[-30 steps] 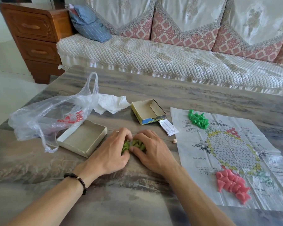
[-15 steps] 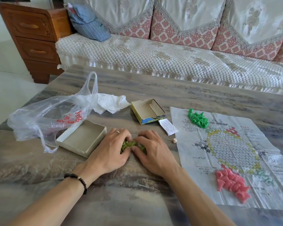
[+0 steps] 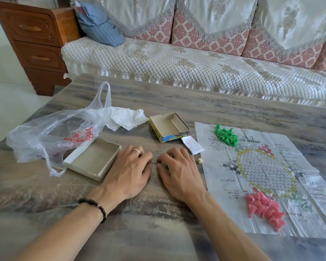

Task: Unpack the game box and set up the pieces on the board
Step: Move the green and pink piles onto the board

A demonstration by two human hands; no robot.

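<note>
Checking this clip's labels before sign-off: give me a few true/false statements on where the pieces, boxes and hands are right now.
1. The pink pieces lie on the paper board. True.
2. The bright green pieces sit inside the blue-sided box. False: they lie on the board's far corner.
3. Both the left hand and right hand rest on the table, fingers curled over olive-green pieces. True.
4. The plastic bag lies on the board. False: it lies left of the grey tray.
</note>
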